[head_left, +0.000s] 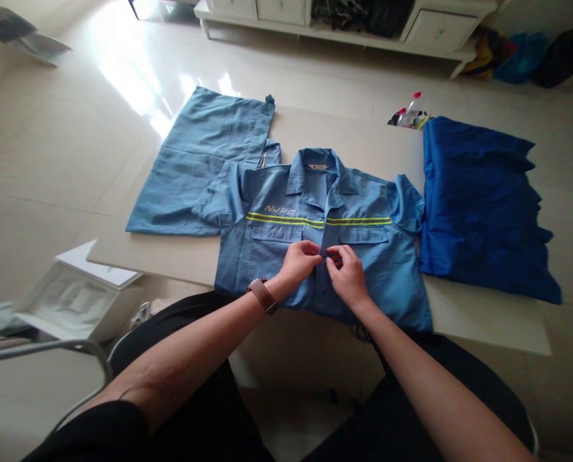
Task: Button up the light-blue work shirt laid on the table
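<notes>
Your pale flat board (353, 141), light-blue folded trousers (194, 160) at its left edge, light-blue striped work shirt (267, 247) at its front edge, royal-blue garment (478, 205) across its right edge

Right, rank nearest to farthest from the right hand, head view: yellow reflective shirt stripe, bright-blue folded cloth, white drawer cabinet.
From the right hand:
1. Yellow reflective shirt stripe, just above.
2. Bright-blue folded cloth, rightward.
3. White drawer cabinet, far ahead.

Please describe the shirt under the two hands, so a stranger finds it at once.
On the pale board, three blue garments lie in a row. The middle one is the light blue work shirt, the only one with yellow chest stripes, and the left hand and right hand hold its front edge.
</notes>
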Demonstrator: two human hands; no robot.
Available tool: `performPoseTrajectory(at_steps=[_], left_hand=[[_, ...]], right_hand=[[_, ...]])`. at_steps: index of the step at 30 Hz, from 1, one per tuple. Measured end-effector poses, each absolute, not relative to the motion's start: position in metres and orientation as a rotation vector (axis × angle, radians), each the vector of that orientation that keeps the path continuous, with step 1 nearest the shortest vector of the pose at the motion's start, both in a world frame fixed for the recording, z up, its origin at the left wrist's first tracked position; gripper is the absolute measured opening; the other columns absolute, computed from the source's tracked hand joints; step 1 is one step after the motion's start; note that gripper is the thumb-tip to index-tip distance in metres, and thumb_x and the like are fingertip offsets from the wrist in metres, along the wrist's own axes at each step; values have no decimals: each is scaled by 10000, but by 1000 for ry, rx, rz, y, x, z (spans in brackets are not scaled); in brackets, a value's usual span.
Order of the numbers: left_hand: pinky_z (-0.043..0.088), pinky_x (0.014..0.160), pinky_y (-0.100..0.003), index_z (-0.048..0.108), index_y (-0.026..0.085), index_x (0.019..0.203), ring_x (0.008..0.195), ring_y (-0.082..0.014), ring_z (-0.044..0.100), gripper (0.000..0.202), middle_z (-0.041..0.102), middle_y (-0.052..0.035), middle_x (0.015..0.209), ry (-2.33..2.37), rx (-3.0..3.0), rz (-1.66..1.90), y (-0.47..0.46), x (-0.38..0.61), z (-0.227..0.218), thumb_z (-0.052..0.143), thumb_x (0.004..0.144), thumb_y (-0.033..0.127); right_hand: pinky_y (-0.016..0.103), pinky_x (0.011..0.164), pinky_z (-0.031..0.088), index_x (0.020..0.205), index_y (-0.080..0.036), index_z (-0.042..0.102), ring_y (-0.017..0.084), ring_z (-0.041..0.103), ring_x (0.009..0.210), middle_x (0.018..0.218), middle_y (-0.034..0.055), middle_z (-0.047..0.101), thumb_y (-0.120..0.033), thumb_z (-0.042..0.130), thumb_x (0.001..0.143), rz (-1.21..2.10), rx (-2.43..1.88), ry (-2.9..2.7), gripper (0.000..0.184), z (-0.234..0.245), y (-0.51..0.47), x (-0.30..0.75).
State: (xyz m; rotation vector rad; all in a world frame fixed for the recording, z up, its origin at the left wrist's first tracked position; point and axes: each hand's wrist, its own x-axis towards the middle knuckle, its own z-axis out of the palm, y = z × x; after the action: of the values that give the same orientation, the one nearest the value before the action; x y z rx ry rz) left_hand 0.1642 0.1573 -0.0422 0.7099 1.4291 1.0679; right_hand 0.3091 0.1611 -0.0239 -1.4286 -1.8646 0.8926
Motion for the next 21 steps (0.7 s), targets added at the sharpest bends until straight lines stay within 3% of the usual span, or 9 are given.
performPoseTrajectory(at_steps=[5, 9, 13, 21], left_hand=[[515, 741, -239, 732, 108, 871, 769, -133, 670, 232, 748, -53, 841, 1362, 705, 1041, 157, 165, -45, 651, 676, 11], [520, 709, -242, 712, 121, 795, 709, -131, 649, 151, 703, -25, 743, 1327, 650, 992, 159, 166, -47, 568, 758, 95], [521, 688, -241, 699, 132, 741, 679, -136, 630, 201, 668, -16, 687, 1330, 775, 950, 160, 166, -55, 509, 803, 132], [514, 729, -238, 781, 134, 986, 764, -155, 645, 302, 747, -47, 828, 1489, 1146, 871, 157, 161, -56, 560, 790, 73]], right_hand=[[347, 720, 554, 962, -202, 643, 208, 649, 817, 982, 82, 662, -225, 556, 874, 926, -1441, -1852, 126, -26, 161, 309], [351, 727, 562, 974, -207, 638, 214, 658, 828, 969, 79, 674, -274, 581, 876, 989, -1442, -1841, 131, -29, 160, 309], [366, 752, 569, 989, -215, 619, 224, 664, 848, 936, 67, 677, -319, 614, 870, 1059, -1453, -1817, 158, -34, 160, 308], [352, 784, 565, 1198, -251, 636, 191, 632, 815, 1008, 47, 633, -232, 587, 867, 976, -1398, -1928, 336, -33, 158, 309]])
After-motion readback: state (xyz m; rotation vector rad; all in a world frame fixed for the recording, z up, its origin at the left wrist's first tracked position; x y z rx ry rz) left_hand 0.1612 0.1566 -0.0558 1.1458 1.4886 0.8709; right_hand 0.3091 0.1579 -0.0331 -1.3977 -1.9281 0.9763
